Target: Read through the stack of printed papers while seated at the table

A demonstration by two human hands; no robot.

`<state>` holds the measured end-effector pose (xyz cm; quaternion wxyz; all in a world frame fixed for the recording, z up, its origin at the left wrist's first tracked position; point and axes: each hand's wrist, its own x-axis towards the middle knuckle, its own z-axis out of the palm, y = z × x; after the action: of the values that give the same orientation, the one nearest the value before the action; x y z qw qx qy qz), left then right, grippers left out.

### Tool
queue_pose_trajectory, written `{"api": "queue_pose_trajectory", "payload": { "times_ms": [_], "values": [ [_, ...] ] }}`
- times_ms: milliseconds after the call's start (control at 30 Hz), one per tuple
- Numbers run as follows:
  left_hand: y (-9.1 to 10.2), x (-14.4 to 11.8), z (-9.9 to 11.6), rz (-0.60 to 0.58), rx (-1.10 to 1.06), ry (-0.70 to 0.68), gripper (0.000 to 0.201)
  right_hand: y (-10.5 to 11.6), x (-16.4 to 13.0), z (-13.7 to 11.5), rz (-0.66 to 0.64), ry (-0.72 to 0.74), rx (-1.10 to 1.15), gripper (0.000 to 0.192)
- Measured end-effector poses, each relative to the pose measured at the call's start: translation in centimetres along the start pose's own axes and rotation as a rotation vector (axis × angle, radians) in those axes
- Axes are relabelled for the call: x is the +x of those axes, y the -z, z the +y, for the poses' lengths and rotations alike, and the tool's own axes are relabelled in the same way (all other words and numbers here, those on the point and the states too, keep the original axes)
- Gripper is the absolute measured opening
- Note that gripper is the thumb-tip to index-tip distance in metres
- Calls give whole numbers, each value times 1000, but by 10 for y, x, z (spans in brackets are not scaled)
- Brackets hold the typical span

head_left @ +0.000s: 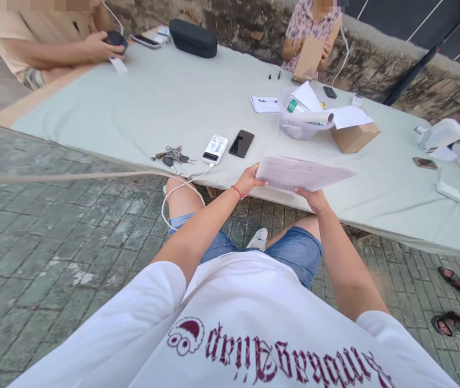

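Note:
A printed sheet of paper (304, 172), blurred so its lines cannot be read, is held over the table's near edge. My left hand (249, 180) grips its left end, thumb on top and other fingers mostly hidden beneath. At the lower edge, my right hand (311, 198) pinches the paper. Whether it is one sheet or a thin stack I cannot tell. Left of the paper lie a black phone (241, 144), a white power bank (215, 150) with a white cable plugged in, and a bunch of keys (175, 156).
The cloth-covered table (141, 108) holds a clear plastic basket (300, 128) with papers and a bottle, a cardboard box (355, 137) and a black case (193, 39). People sit around it; one holds a black object (115, 40), another a brown box (309, 56). The cable (163, 202) loops over my knee.

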<state>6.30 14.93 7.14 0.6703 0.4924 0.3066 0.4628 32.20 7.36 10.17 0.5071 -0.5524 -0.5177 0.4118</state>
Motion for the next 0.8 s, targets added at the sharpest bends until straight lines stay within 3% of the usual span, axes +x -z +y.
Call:
{"api": "queue_pose_trajectory", "payload": {
  "times_ms": [200,300,467,633,800],
  "values": [
    [1,-8,7,19,147,123,44,-3,-1,4,1,-15,-22,68],
    [-4,-24,6,20,76,184,47,-3,-10,5,-9,-70,9,58],
    [-13,-82,-16,95,-249,315,57,-11,-58,28,107,-206,120,46],
    [-6,-147,-49,260,-360,528,53,-36,-119,62,145,-350,58,44],
    [11,-170,-52,274,-492,633,37,-53,-146,75,171,-434,121,48]
  ]
}}
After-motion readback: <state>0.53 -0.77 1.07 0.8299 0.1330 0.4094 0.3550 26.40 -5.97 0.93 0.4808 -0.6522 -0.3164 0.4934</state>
